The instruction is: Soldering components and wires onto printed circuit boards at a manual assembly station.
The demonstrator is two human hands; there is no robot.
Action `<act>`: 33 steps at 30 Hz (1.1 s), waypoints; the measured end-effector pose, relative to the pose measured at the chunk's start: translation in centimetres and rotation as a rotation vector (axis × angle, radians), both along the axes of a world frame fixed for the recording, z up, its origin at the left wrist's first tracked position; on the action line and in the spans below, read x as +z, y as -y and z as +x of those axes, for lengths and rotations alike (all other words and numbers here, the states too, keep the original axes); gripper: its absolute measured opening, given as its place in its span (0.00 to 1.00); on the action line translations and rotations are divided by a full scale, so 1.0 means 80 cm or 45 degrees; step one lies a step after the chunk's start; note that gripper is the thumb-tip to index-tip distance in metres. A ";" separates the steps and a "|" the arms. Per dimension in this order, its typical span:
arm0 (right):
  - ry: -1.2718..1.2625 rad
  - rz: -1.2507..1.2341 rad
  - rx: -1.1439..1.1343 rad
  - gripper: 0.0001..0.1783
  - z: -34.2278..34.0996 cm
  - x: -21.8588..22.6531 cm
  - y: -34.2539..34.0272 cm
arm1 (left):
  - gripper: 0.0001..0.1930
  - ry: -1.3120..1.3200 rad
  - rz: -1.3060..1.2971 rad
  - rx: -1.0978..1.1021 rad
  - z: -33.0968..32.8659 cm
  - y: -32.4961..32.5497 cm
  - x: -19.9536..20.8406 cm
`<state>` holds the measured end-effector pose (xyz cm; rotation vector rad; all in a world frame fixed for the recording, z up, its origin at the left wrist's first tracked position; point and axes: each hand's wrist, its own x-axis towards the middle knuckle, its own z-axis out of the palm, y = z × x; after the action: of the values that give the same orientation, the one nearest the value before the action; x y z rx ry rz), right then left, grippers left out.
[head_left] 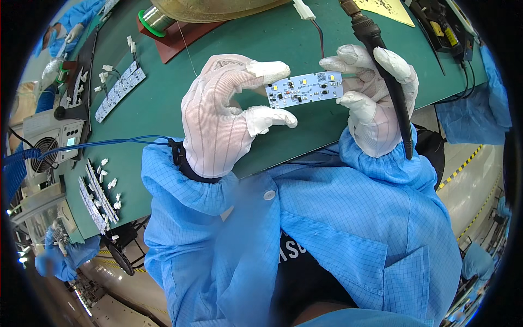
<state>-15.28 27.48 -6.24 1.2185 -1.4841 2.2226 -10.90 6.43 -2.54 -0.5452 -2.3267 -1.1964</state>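
A small white circuit board (305,90) with yellow LED chips and dark parts is held up over the green bench. My gloved left hand (229,103) grips its left end, index finger above and thumb below. In my gloved right hand (378,98) lies a black soldering iron (389,76), slanting with its metal end away from me; its tip is beyond the frame. Fingertips of that same hand also touch the board's right end. Just past the board, a dark wire with a white connector (305,10) runs down behind my right fingers.
A solder spool (156,20) stands on a red-brown base at the back left, a thin strand hanging from it. Boards with white connectors (121,91) lie at left, more (99,199) near the front left. A blue cable (109,143) runs to my left wrist.
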 end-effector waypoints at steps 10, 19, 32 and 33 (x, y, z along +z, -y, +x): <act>0.023 0.000 0.008 0.35 0.000 -0.001 0.003 | 0.25 -0.057 0.028 -0.039 -0.001 0.002 0.000; 0.023 0.047 -0.055 0.35 0.001 0.001 0.004 | 0.26 -0.026 0.071 -0.009 0.001 -0.002 0.002; 0.046 0.056 -0.042 0.34 0.002 0.004 0.003 | 0.26 -0.077 0.015 -0.009 0.001 0.000 0.003; 0.029 0.069 -0.043 0.33 0.001 0.004 0.003 | 0.26 -0.054 0.025 -0.004 0.002 0.000 0.003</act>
<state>-15.18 27.25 -5.96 1.1780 -1.5715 2.1953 -10.76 6.44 -2.30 -0.5616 -2.2776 -1.1962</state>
